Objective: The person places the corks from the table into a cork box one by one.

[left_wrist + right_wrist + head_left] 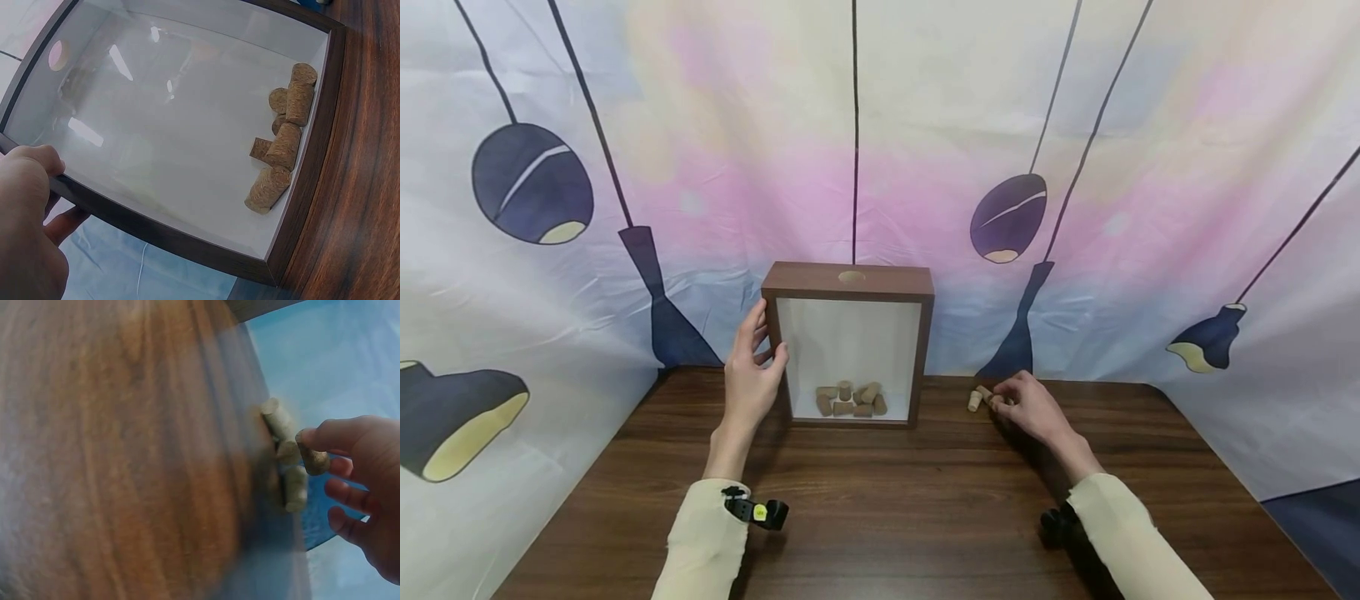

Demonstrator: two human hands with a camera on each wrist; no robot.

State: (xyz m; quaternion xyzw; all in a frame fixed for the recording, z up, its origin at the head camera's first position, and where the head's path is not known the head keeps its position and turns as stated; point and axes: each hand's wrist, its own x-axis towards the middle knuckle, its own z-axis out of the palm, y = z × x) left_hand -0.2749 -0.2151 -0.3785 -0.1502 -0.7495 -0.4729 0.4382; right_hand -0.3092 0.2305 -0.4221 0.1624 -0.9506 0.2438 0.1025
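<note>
A brown wooden shadow box (848,283) with a clear front stands upright on the table, a round hole (852,277) in its top. Several corks (284,147) lie along its bottom inside. My left hand (752,379) grips the box's left side, thumb at the front edge and fingers round the side. Right of the box, my right hand (1033,406) pinches a cork (314,456) between thumb and fingers. Close by on the table are loose corks, one standing (974,402) and others lying near it, such as this pale cork (296,487).
The dark wood-grain table (910,517) reaches back to a printed curtain (895,167) with painted lamps. Its far edge runs just behind the box and the loose corks. Each wrist wears a small black camera, like the left wrist camera (767,514).
</note>
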